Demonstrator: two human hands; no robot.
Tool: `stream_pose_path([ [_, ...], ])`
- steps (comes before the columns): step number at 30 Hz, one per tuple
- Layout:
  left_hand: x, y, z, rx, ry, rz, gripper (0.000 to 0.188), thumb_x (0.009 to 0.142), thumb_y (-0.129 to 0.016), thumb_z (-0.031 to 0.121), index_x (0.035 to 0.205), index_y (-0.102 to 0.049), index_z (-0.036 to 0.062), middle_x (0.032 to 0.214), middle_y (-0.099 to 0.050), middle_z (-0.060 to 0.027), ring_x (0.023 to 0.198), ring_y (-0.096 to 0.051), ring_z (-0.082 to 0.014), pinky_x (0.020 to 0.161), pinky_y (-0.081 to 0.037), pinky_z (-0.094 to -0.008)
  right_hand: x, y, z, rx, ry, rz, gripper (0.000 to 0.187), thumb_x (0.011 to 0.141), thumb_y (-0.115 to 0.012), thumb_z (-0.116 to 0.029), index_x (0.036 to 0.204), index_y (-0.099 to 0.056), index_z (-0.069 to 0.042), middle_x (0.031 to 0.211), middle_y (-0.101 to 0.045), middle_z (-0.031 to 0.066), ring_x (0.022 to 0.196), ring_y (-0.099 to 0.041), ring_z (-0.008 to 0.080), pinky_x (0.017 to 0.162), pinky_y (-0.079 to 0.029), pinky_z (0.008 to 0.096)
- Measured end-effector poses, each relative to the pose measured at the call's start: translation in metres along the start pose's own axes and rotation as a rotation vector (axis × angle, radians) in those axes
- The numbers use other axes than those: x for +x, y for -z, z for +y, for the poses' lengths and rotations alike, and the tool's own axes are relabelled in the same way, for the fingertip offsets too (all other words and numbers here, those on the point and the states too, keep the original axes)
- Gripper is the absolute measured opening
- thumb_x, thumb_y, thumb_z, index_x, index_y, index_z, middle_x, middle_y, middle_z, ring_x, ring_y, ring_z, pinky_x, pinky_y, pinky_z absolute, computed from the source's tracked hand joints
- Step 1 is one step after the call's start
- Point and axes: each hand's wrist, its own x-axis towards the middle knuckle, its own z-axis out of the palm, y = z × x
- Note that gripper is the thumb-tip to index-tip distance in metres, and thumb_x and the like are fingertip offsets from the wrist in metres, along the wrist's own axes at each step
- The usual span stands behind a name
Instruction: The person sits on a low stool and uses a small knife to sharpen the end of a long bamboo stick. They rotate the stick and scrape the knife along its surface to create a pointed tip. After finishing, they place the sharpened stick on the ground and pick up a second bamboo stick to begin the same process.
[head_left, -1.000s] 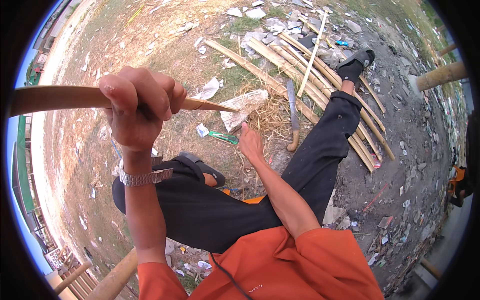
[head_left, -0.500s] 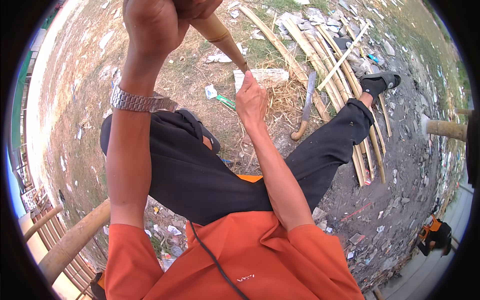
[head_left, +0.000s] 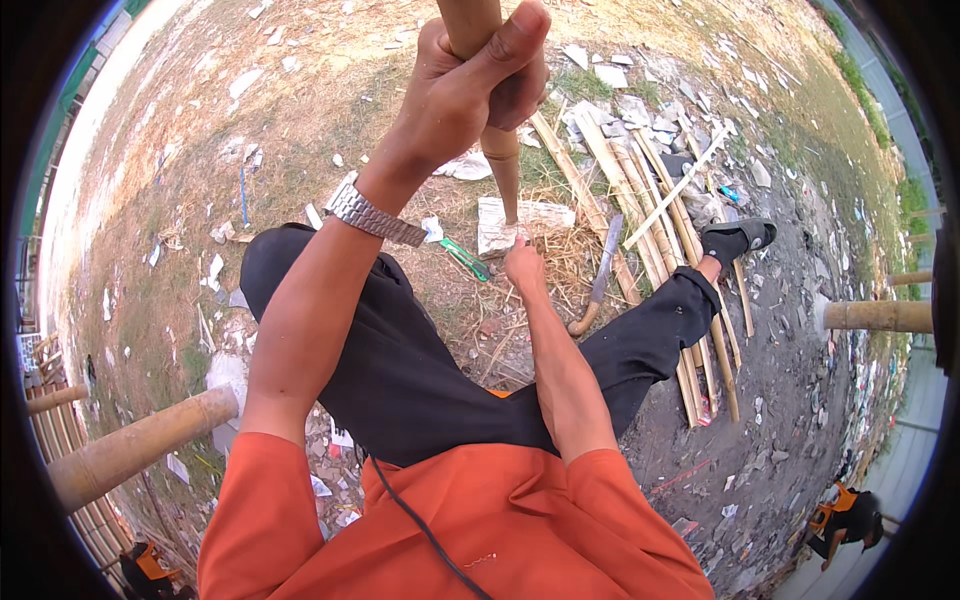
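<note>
My left hand (head_left: 470, 95), with a metal-banded watch on the wrist, is closed around a bamboo pole (head_left: 503, 165). The pole stands nearly upright, its narrow lower end over a pale whitish block (head_left: 545, 214) on the ground. My right hand (head_left: 523, 265) is closed beside the block, just below the pole's tip. What its fingers hold, if anything, is hidden. To the right of that hand lies a machete (head_left: 608, 255) with a curved wooden handle. On the left, near the block, is a green box cutter (head_left: 464, 259).
Several split bamboo strips (head_left: 665, 230) lie to the right, partly beneath my outstretched right leg (head_left: 650, 325). Straw and scraps litter the ground. Thick bamboo posts (head_left: 145, 445) stand at left and right (head_left: 880, 317). A person (head_left: 850, 525) is at the lower right.
My left hand has swung to the right, bringing the pole closer to upright. The pole's lower end has come to the block, and my right hand now sits just below it.
</note>
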Motion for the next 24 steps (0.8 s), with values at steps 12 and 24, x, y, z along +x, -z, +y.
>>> stream_pose_path([
  [12, 0.012, 0.028, -0.001, 0.107, 0.011, 0.213, 0.055, 0.097, -0.04, 0.047, 0.054, -0.043, 0.0115, 0.039, -0.031, 0.0017, 0.03, -0.029, -0.0095, 0.032, -0.025, -0.0238, -0.047, 0.033, -0.044, 0.454, 0.21, 0.083, 0.057, 0.099, -0.027, -0.039, 0.086, -0.06, 0.006, 0.073, -0.056, 0.0335, 0.075, -0.057, 0.0461, 0.067, -0.039, 0.0533],
  [24, 0.012, 0.034, -0.016, 0.114, 0.075, 0.216, 0.059, 0.097, -0.036, 0.05, 0.052, -0.036, 0.0135, 0.038, -0.026, 0.003, 0.029, -0.023, -0.0082, 0.031, -0.022, -0.0236, -0.042, 0.04, -0.044, 0.331, 0.211, 0.05, 0.062, 0.098, -0.026, -0.042, 0.086, -0.066, 0.004, 0.083, -0.061, 0.0335, 0.08, -0.059, 0.0486, 0.075, -0.046, 0.0538],
])
